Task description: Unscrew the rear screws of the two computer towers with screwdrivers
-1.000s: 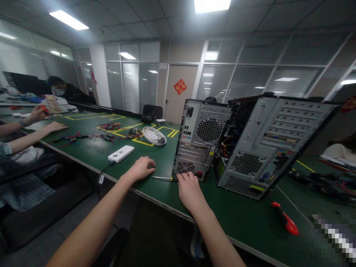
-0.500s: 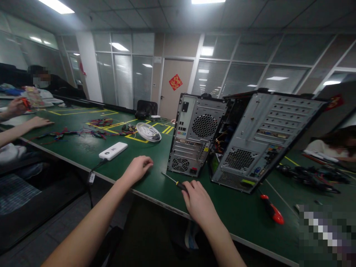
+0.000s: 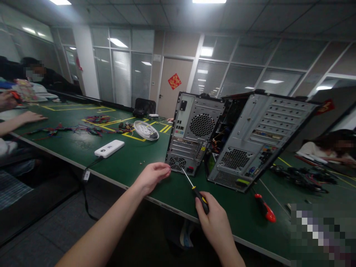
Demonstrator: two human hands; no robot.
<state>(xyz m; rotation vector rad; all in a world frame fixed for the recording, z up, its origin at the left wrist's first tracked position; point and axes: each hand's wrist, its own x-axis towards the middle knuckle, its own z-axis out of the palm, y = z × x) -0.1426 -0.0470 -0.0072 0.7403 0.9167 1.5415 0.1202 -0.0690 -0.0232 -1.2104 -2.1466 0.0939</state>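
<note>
Gripping a screwdriver [image 3: 200, 199]: right fingers [image 3: 202, 200] (curled closed); left fingers [image 3: 164, 170] loosely bent.

Office-type room used as an electronics workshop. The office setting is shown by glazed partitions [image 3: 239, 55] with blinds, a panelled ceiling [image 3: 155, 15] and a door [image 3: 164, 87], all seen well beyond the fingers of both hands. Workshop use is indicated by a long green table [image 3: 155, 191], marked with yellow lines, and by a screwdriver [image 3: 205, 204] gripped in the right fingers [image 3: 213, 200]. Two computer towers [image 3: 247, 148] are stood beyond them; black cables [image 3: 303, 178] are heaped to their right. Wired parts [image 3: 65, 129] are spread beyond and left of the left fingers [image 3: 164, 169].
</note>
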